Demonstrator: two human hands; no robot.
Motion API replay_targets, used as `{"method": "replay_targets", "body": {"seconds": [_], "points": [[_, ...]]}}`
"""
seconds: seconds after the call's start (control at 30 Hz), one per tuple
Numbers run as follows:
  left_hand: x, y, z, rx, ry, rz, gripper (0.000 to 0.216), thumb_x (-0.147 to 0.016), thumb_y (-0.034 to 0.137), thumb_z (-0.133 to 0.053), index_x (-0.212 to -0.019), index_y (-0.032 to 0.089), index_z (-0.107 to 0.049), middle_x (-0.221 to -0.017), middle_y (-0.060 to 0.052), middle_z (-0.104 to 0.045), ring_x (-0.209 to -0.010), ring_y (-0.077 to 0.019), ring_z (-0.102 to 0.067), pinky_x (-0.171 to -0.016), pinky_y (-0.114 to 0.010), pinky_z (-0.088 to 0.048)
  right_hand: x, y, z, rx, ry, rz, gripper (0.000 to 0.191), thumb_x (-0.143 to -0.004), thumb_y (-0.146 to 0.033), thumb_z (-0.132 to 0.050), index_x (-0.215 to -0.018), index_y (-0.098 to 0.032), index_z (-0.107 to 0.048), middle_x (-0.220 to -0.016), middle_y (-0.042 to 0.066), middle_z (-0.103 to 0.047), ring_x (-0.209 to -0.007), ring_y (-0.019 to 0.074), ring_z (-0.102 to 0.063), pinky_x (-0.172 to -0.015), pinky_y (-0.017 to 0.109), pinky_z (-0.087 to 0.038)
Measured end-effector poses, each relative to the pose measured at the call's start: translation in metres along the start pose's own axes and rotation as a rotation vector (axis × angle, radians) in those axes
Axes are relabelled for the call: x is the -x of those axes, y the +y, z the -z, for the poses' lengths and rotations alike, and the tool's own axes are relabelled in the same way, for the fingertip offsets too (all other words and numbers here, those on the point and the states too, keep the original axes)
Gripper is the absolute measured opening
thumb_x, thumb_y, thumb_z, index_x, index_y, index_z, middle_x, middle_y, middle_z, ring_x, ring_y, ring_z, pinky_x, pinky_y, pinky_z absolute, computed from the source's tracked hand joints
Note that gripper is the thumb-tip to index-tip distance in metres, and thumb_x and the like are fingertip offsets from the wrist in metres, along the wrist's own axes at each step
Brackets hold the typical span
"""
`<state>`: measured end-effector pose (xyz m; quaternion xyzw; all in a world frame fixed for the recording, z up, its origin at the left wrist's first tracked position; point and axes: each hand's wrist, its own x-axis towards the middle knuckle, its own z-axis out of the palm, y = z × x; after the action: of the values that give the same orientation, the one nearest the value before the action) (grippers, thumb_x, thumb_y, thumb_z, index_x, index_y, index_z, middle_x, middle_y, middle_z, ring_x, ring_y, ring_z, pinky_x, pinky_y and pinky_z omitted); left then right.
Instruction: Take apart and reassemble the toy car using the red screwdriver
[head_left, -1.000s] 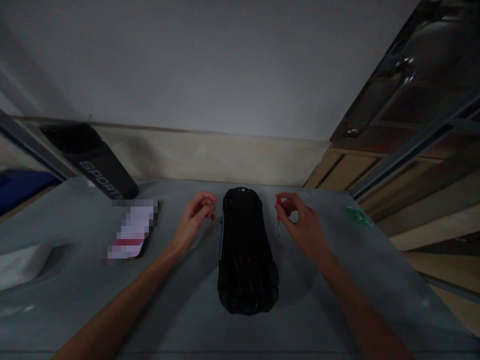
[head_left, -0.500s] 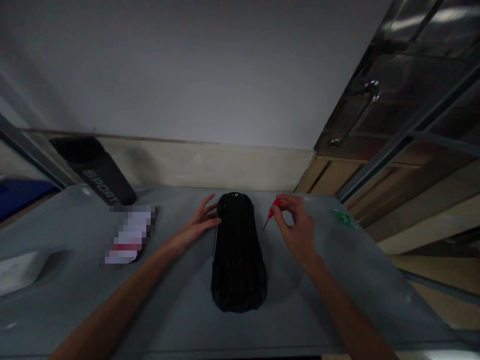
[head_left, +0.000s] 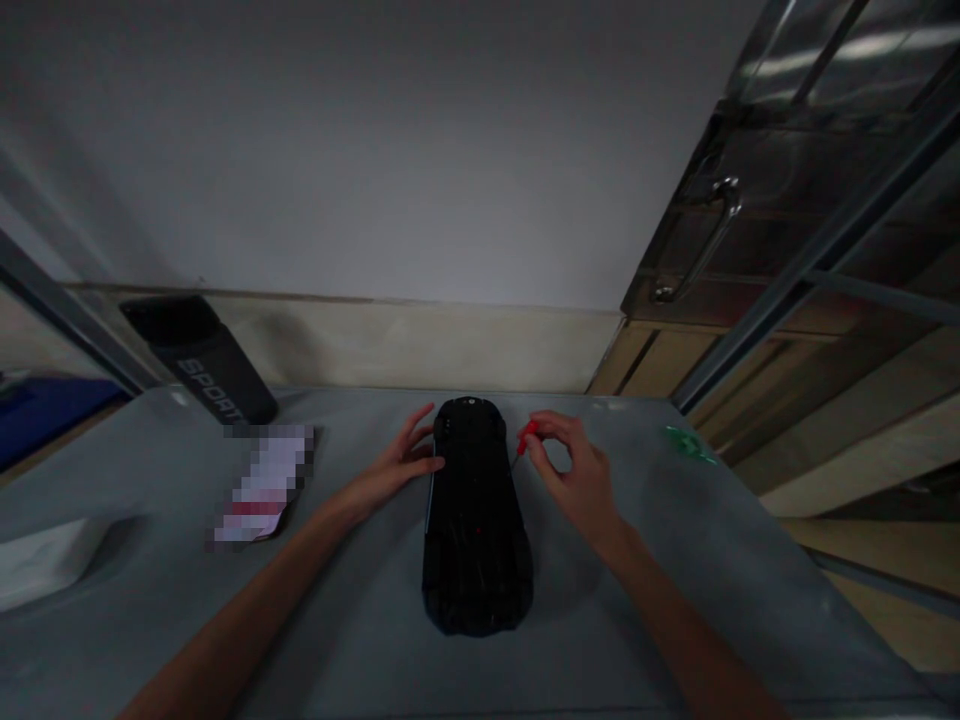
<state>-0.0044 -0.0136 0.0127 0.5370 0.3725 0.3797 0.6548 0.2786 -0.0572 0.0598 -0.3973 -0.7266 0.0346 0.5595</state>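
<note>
A black toy car (head_left: 476, 500) lies on the grey table (head_left: 345, 600), its underside apparently facing up. My left hand (head_left: 401, 462) rests at its left side, the thumb touching the edge and the other fingers spread; some fingertips are hard to make out against the car. To the right, my right hand (head_left: 574, 470) pinches the red handle of a small screwdriver (head_left: 524, 440). Its thin shaft slants down to the left, with the tip close to the car's right edge; I cannot tell whether it touches.
A dark bottle marked SPORT (head_left: 206, 365) leans at the back left, near a blurred-out phone (head_left: 266, 485). A white object (head_left: 49, 560) sits at the left edge. Some green plastic (head_left: 688, 443) lies on the right. A wall (head_left: 405, 200) rises behind the table, beside a metal door (head_left: 750, 210).
My right hand has moved left with the screwdriver, bringing its tip up to the car's right edge. The left hand keeps its place by the car. The view has shifted slightly.
</note>
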Motion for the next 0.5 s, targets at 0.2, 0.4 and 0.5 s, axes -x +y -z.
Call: {"method": "replay_targets", "body": {"seconds": [0.2, 0.4, 0.5], "points": [[0.0014, 0.0034, -0.0021, 0.0, -0.001, -0.004, 0.095, -0.086, 0.032, -0.084, -0.164, 0.042, -0.031, -0.168, -0.009, -0.04, -0.145, -0.0323, -0.052, -0.126, -0.056, -0.031, 0.0, -0.0021, 0.0006, 0.025, -0.036, -0.047, 0.016, -0.103, -0.031, -0.061, -0.118, -0.027, -0.065, -0.098, 0.004, -0.078, -0.083, 0.022, -0.078, -0.08, 0.039, -0.066], [0.0004, 0.0008, -0.0008, -0.003, 0.014, -0.008, 0.095, -0.084, 0.031, -0.085, -0.163, 0.042, -0.034, -0.165, -0.009, -0.043, -0.143, -0.0324, -0.053, -0.125, -0.055, -0.033, -0.0009, -0.0047, 0.0004, 0.024, -0.042, -0.025, 0.016, -0.103, -0.028, -0.061, -0.118, -0.028, -0.065, -0.098, 0.003, -0.078, -0.083, 0.0211, -0.078, -0.079, 0.037, -0.066], [0.0004, -0.0001, 0.0002, -0.01, -0.01, -0.024, 0.094, -0.085, 0.031, -0.085, -0.164, 0.043, -0.034, -0.166, -0.009, -0.043, -0.142, -0.0328, -0.054, -0.125, -0.056, -0.033, -0.0014, -0.0066, 0.0009, 0.014, -0.041, 0.018, 0.016, -0.103, -0.025, -0.062, -0.118, -0.028, -0.065, -0.099, 0.003, -0.079, -0.084, 0.0204, -0.078, -0.079, 0.035, -0.066]]}}
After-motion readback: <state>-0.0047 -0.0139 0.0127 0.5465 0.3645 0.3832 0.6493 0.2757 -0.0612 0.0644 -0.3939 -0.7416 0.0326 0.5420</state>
